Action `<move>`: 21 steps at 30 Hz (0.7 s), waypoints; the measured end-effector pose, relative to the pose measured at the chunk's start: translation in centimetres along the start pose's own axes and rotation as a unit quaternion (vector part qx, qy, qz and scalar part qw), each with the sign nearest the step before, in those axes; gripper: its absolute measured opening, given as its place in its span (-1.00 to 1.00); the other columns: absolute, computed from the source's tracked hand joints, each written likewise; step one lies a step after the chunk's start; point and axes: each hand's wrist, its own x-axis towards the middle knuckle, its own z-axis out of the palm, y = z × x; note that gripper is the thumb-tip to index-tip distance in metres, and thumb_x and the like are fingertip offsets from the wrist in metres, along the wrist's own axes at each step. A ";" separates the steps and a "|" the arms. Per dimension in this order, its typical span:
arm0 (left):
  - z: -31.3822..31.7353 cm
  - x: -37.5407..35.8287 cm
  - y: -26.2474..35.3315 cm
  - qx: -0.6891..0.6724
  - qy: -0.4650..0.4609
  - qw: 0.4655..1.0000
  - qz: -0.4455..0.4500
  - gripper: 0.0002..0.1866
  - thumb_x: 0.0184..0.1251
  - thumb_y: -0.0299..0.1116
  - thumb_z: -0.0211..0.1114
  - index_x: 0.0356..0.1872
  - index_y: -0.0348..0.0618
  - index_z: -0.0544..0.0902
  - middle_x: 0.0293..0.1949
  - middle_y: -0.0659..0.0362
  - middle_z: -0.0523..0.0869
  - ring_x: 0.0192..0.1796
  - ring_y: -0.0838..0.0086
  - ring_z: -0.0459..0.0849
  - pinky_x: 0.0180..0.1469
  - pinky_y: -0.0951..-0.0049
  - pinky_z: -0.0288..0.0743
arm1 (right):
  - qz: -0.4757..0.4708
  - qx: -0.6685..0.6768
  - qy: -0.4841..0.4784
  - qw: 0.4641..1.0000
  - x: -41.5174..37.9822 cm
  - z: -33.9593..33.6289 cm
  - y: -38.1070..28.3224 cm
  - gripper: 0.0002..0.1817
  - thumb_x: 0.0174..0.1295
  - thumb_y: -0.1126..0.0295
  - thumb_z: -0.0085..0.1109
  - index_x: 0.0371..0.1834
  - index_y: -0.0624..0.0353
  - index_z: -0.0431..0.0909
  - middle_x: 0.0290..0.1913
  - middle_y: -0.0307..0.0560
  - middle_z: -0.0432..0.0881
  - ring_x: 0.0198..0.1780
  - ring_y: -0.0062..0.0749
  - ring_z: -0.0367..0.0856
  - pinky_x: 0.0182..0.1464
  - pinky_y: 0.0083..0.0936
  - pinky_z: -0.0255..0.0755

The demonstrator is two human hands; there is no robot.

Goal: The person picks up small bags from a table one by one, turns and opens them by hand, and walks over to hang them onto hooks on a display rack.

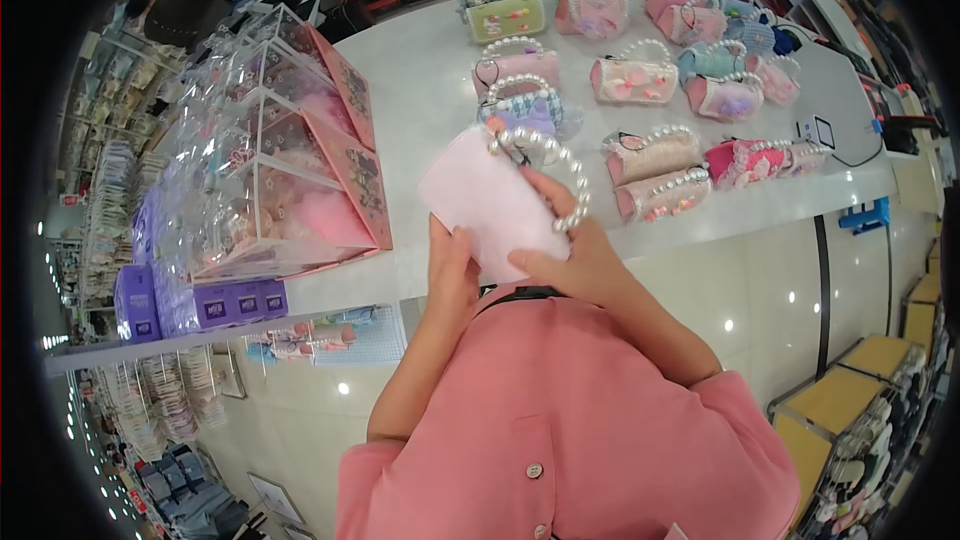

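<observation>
Close in front of my body, at the near edge of the white counter, I hold a pale pink bag tilted, with its plain flat side facing up. My left hand grips its lower left edge. Around its right side is my right hand, the thumb on the flat face and fingers behind. A pearl handle loops out from the bag's upper right. A small orange-pink piece shows at its top corner.
Small pearl-handled bags stand in groups across the counter. Clear display boxes with pink fluffy items and purple boxes are at the left. A small device with a cable lies at the right. A blue object is beside the counter's edge.
</observation>
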 end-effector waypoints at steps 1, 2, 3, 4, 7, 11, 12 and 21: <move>0.7 0.2 -0.3 -0.050 -0.011 0.998 -0.020 -0.22 0.57 -0.08 0.11 0.60 -0.19 -0.04 0.52 -0.03 0.19 0.55 0.21 0.24 0.49 0.16 0.26 | -0.023 -0.043 -0.023 0.999 -0.4 0.1 -0.2 -0.02 0.12 0.27 0.48 0.59 0.23 0.14 0.42 0.07 0.40 0.40 -0.26 0.43 0.39 -0.37 0.34; 1.6 0.1 -0.5 -0.078 0.049 0.994 -0.053 -0.34 0.61 -0.02 0.03 0.53 -0.20 0.17 0.39 -0.06 0.41 0.41 0.22 0.45 0.37 0.21 0.43 | -0.047 -0.085 -0.045 0.994 -0.8 0.0 -0.7 0.00 0.11 0.23 0.49 0.59 0.24 0.13 0.42 0.10 0.39 0.40 -0.22 0.44 0.38 -0.36 0.35; 1.0 0.1 -0.8 -0.135 0.013 0.987 -0.089 -0.39 0.62 0.00 -0.01 0.46 -0.21 0.26 0.28 -0.05 0.49 0.30 0.22 0.54 0.28 0.22 0.50 | -0.072 -0.128 -0.066 0.987 -1.1 -0.3 -1.3 0.02 0.10 0.20 0.50 0.59 0.25 0.12 0.42 0.13 0.39 0.40 -0.18 0.45 0.38 -0.34 0.36; 0.0 0.2 -1.3 -0.191 -0.023 0.973 -0.126 -0.42 0.63 0.03 -0.05 0.40 -0.22 0.34 0.18 -0.05 0.58 0.19 0.23 0.62 0.18 0.23 0.56 | -0.047 -0.149 -0.086 0.984 -1.6 -0.8 -2.2 -0.06 0.15 0.16 0.46 0.56 0.23 0.19 0.43 0.14 0.38 0.37 -0.13 0.48 0.31 -0.34 0.45; -1.2 1.0 -2.6 -0.259 -0.135 0.939 -0.182 -0.40 0.57 0.15 -0.07 0.13 -0.23 0.58 -0.20 0.00 0.73 -0.25 0.24 0.73 -0.20 0.28 0.64 | -0.022 -0.101 -0.151 0.983 -2.3 -2.8 -2.9 -0.25 0.19 0.34 0.41 0.48 0.19 0.37 0.44 0.11 0.41 0.39 -0.23 0.46 0.31 -0.30 0.43; -1.5 -0.1 -6.5 0.428 -0.102 0.893 -0.092 -0.57 0.44 -0.06 0.21 0.11 -0.18 0.57 -0.17 0.08 0.71 -0.16 0.28 0.71 -0.10 0.35 0.63 | -0.064 -0.101 -0.072 0.990 -2.8 -4.6 -1.2 -0.48 0.28 0.44 0.29 0.34 0.20 0.51 0.24 0.02 0.57 0.22 -0.34 0.57 0.15 -0.38 0.50; -0.5 -0.6 -6.8 0.399 -0.107 0.908 -0.078 -0.59 0.43 -0.14 0.26 0.14 -0.17 0.56 -0.13 0.09 0.70 -0.11 0.30 0.71 -0.06 0.36 0.63 | -0.071 -0.115 -0.049 0.990 -2.7 -5.0 -0.9 -0.50 0.29 0.45 0.28 0.33 0.20 0.52 0.19 -0.01 0.59 0.18 -0.37 0.58 0.12 -0.39 0.51; 5.7 0.4 -5.3 0.013 -0.103 0.961 -0.255 -0.56 0.43 -0.39 0.28 0.27 -0.15 0.44 0.05 0.14 0.62 0.02 0.41 0.64 -0.02 0.40 0.60 | -0.135 -0.213 0.067 0.965 -1.0 -8.7 -0.6 -0.48 0.29 0.46 0.29 0.34 0.23 0.50 0.17 -0.03 0.56 0.16 -0.34 0.55 0.15 -0.42 0.46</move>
